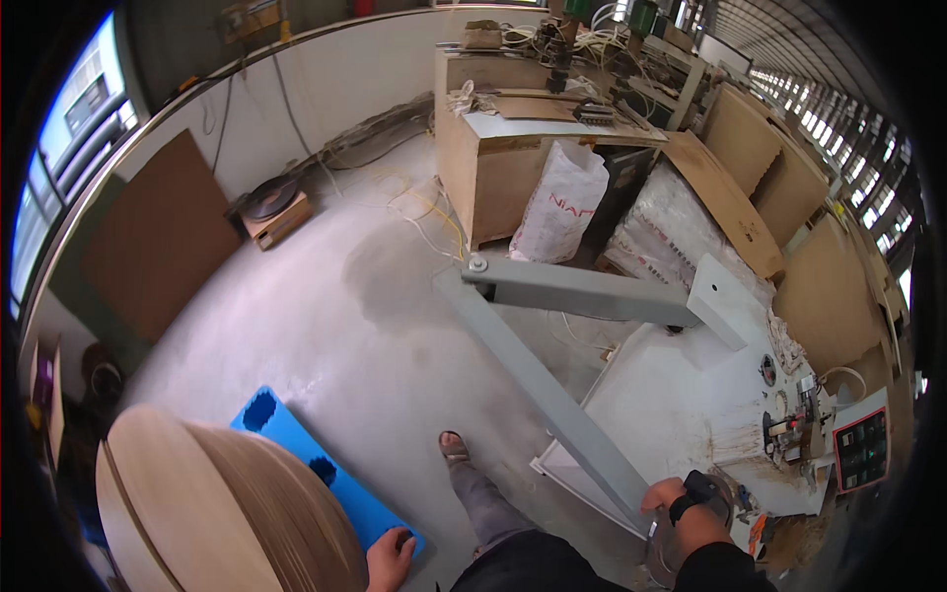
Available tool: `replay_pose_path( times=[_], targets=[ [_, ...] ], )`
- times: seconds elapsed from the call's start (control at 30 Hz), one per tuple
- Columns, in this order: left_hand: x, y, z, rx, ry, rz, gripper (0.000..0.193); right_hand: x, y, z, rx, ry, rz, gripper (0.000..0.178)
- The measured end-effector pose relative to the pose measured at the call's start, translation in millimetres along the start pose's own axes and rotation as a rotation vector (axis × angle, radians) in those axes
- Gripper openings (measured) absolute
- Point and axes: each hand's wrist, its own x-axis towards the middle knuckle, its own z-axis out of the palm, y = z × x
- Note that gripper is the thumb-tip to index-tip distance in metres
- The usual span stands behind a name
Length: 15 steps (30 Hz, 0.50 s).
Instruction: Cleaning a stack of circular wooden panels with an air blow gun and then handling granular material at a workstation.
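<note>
My left hand (pixel 391 560) is low in the view, with its fingers curled at the near end of a blue board (pixel 350 508) with dark holes. Beside it, a big round coil of tan layered strip (pixel 227 493) covers part of the board. My right hand (pixel 667 495), with a dark watch on the wrist, is closed at the lower end of a grey metal arm (pixel 552 395). That arm joins a second grey bar (pixel 592 289) at a bolted hinge. Under my right forearm, a round see-through disc (pixel 663 557) partly shows.
A white machine table (pixel 661 395) with a dark control panel (pixel 860 449) stands at right. Behind it are a white sack (pixel 560 202), a cluttered wooden bench (pixel 493 187) and cardboard sheets (pixel 829 286). A black reel (pixel 271 199) sits on a box by the wall. My foot (pixel 453 445) is on the floor.
</note>
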Motion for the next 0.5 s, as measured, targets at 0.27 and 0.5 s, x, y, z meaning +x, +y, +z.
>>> replay_pose_path(
  times=[0.27,0.5],
  targets=[
    [202.5,-58.7,-86.6,0.024,-0.093,-0.105,0.030,31.8,-132.5,-268.7,0.757,0.709,-0.229,0.049],
    [444.9,-15.9,-203.5,-0.111,-0.083,-0.101,0.028,19.4,-256.0,-529.8,0.848,1.343,-0.405,0.041]
  ],
)
